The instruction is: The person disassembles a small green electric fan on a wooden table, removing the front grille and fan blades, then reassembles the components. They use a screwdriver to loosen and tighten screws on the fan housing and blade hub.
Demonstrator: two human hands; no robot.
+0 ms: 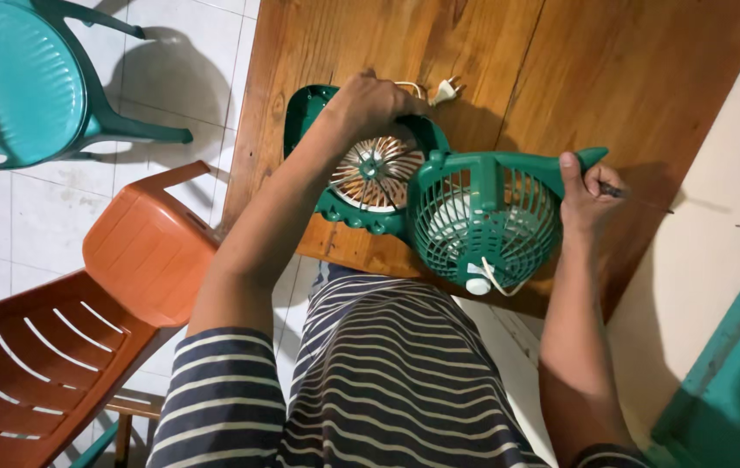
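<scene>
A small green fan lies taken apart on the wooden table [509, 61]. Its rear housing [484, 217] with a cage-like grille and a white motor inside sits near the table's front edge. My right hand [588, 198] grips the housing's right side and also holds a thin dark tool whose tip points right. The green front part with a round white grille [376, 173] lies to the left. My left hand [368, 108] rests on top of that part, fingers curled over its far rim. A white plug [445, 89] and cord lie just beyond.
An orange plastic chair [84, 321] stands left of me, and a teal plastic chair [23, 78] stands on the white tiled floor at the far left. A pale wall runs along the right, with a teal door or frame [734, 373] at the lower right.
</scene>
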